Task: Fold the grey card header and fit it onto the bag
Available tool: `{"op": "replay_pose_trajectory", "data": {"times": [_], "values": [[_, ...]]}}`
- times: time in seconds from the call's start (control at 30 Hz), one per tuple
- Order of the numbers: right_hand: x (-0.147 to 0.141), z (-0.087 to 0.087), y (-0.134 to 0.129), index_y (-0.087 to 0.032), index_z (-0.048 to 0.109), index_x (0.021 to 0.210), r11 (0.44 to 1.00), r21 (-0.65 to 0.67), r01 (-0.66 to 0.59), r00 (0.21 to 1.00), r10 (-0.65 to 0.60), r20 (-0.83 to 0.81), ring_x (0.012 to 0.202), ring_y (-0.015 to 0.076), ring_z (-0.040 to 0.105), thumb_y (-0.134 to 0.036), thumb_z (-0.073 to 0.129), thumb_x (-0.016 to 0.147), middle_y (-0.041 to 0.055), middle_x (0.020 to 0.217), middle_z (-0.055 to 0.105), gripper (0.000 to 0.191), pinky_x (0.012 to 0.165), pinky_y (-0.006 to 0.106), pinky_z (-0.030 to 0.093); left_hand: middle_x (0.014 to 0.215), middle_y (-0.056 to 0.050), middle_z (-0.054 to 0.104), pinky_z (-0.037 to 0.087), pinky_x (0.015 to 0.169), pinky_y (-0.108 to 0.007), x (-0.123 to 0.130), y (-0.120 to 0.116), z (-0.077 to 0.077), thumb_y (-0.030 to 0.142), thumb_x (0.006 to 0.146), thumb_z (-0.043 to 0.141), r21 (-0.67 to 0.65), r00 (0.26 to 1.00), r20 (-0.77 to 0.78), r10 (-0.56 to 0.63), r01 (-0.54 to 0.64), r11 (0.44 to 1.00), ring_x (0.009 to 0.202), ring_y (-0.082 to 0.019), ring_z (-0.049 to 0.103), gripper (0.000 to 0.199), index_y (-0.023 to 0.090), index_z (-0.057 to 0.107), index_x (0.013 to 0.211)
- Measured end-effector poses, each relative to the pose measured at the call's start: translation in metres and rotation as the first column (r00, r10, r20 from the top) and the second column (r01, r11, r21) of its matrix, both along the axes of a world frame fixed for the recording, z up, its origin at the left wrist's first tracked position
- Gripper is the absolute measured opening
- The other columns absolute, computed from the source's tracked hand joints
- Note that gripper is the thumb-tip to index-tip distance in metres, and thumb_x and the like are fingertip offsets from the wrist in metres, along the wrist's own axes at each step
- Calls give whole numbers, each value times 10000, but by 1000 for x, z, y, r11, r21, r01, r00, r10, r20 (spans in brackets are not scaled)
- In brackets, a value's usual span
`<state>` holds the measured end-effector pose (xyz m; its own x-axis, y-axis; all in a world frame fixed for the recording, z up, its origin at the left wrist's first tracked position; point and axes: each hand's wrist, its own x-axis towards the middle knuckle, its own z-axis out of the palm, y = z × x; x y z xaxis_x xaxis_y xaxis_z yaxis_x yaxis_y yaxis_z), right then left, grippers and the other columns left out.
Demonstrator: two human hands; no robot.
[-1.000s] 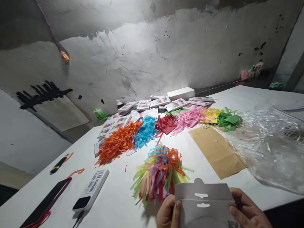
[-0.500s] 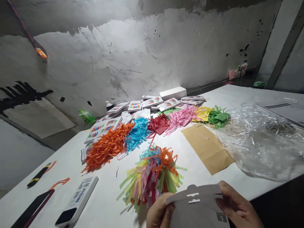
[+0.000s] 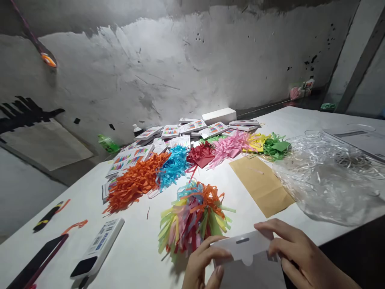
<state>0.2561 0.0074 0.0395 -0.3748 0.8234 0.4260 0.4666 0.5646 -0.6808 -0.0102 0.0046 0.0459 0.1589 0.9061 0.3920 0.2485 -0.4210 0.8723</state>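
A white card box (image 3: 249, 269) with a hang slot in its top flap is between my hands at the bottom. My left hand (image 3: 206, 263) grips its left edge, fingers over the flap. My right hand (image 3: 296, 251) holds the top right corner between thumb and fingers. The flap now lies folded over the front, its rounded tab pointing down. Just beyond sits a multicoloured tassel bunch (image 3: 192, 220). Behind it are tassel piles in orange (image 3: 135, 180), blue (image 3: 174, 166), red (image 3: 201, 155), pink (image 3: 230, 146), yellow (image 3: 255, 143) and green (image 3: 276, 146).
Several printed boxes (image 3: 192, 127) lie at the back beside a plain white box (image 3: 219, 115). A brown envelope (image 3: 261, 184) and clear plastic with silvery strands (image 3: 327, 188) are on the right. A power bank (image 3: 99, 249), phone (image 3: 39, 261) and black-yellow cutter (image 3: 48, 216) lie left.
The box's top flap has come down over its front. Both hands have shifted their grip, and my right hand's fingers have moved up and left along the top edge.
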Motion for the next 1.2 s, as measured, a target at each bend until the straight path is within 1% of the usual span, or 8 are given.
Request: {"op": "replay_pose_trajectory", "data": {"times": [0.1, 0.2, 0.3, 0.4, 0.5, 0.77, 0.97, 1.2], "values": [[-10, 15, 5, -378, 504, 1102, 985, 171, -36, 992, 14, 127, 1100, 394, 663, -219, 571, 823, 104, 1217, 709, 329, 883, 602, 579, 969, -94, 747, 537, 773, -274, 5, 4, -5, 393, 919, 623, 3, 1000, -5, -26, 26, 1000, 885, -229, 698, 208, 241, 761, 885], [-24, 26, 15, -268, 470, 1311, 980, 159, -118, 949, 64, 309, 917, 348, 716, -211, 571, 891, 141, 1083, 749, 435, 750, 514, 625, 1000, -95, 732, 535, 813, -282, 10, 7, -6, 301, 943, 581, 40, 997, -11, -75, 75, 996, 923, -225, 687, 169, 234, 737, 954], [-31, 30, 25, -166, 571, 1253, 986, 91, -138, 880, 80, 469, 794, 308, 722, -139, 660, 836, 117, 959, 745, 427, 651, 425, 611, 1063, -106, 717, 535, 855, -301, 11, 8, -4, 210, 939, 559, 14, 992, -61, -114, 115, 993, 992, -237, 676, 159, 222, 707, 996], [-31, 31, 34, -144, 609, 1186, 984, 77, -164, 823, 93, 560, 764, 289, 717, -99, 632, 841, 110, 942, 719, 349, 618, 380, 574, 1166, -105, 679, 511, 933, -323, 12, 8, -7, 172, 921, 576, -32, 990, -61, -127, 125, 992, 1095, -246, 639, 197, 232, 674, 1082], [-28, 32, 42, -141, 591, 1190, 975, 55, -217, 793, 143, 593, 801, 288, 713, -99, 536, 900, 124, 967, 705, 298, 654, 381, 559, 1255, -97, 630, 458, 1026, -359, 15, 10, -13, 189, 931, 581, -60, 990, -23, -141, 139, 988, 1208, -254, 573, 279, 258, 630, 1196], [-21, 39, 52, -161, 521, 1269, 971, -57, -233, 763, 219, 608, 874, 243, 733, -99, 514, 928, 94, 1036, 717, 347, 711, 341, 568, 1287, -114, 616, 462, 1029, -403, 26, 19, -18, 176, 912, 586, -126, 989, 48, -141, 146, 981, 1191, -275, 581, 394, 238, 590, 1301], [-20, 42, 52, -153, 529, 1278, 977, -48, -209, 739, 190, 647, 877, 279, 725, -157, 591, 900, 118, 1073, 690, 383, 694, 371, 573, 1292, -109, 612, 479, 1017, -397, 28, 21, -21, 219, 919, 593, -145, 987, 73, -146, 156, 977, 1155, -260, 597, 403, 235, 579, 1322], [-24, 43, 57, -129, 547, 1245, 973, -38, -228, 711, 193, 676, 899, 272, 719, -114, 455, 953, 131, 1062, 682, 306, 736, 380, 577, 1349, -104, 593, 462, 1047, -383, 27, 26, -27, 278, 927, 634, -140, 980, 123, -155, 171, 975, 1235, -265, 558, 446, 249, 558, 1365]]}}
